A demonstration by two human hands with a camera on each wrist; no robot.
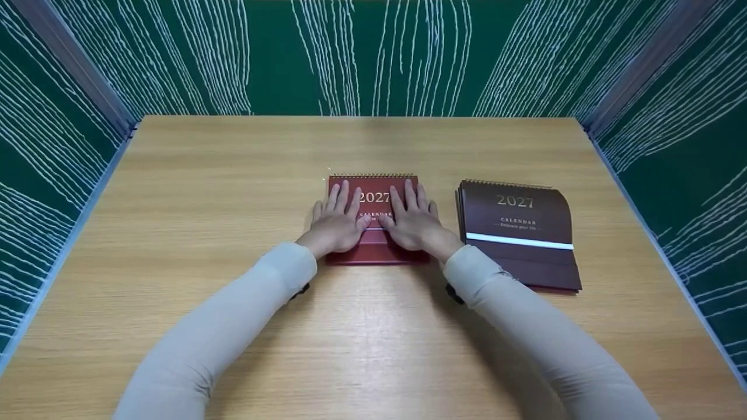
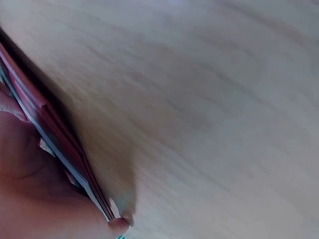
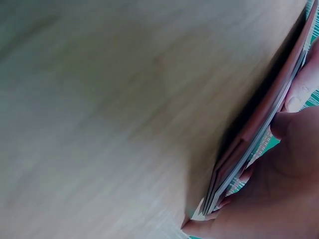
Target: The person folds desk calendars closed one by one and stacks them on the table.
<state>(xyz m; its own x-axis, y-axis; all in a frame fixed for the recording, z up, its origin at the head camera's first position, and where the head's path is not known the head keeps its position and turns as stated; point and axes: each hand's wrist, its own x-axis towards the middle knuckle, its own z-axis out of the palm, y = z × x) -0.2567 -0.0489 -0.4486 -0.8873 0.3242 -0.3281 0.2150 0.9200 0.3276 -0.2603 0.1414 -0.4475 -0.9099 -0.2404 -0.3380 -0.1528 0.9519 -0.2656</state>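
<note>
A red desk calendar (image 1: 376, 205) marked "2027 CALENDAR" lies flat at the middle of the table, its spiral binding along the far edge. My left hand (image 1: 338, 224) rests on its left side with straight, spread fingers. On its right side lies my right hand (image 1: 413, 223), fingers also extended, both thumbs pointing inward. Both wrist views show the calendar's layered edge (image 2: 55, 129) side-on, with the left palm (image 2: 30, 189) and right palm (image 3: 284, 184) against it. To the right is a dark brown 2027 calendar (image 1: 519, 262) with a white band, untouched by the hands.
The wooden table (image 1: 233, 151) has raised dark green walls (image 1: 268, 58) with white streaks behind it and on both sides. The brown calendar's right cover edge curls slightly. My right forearm passes close to its lower left corner.
</note>
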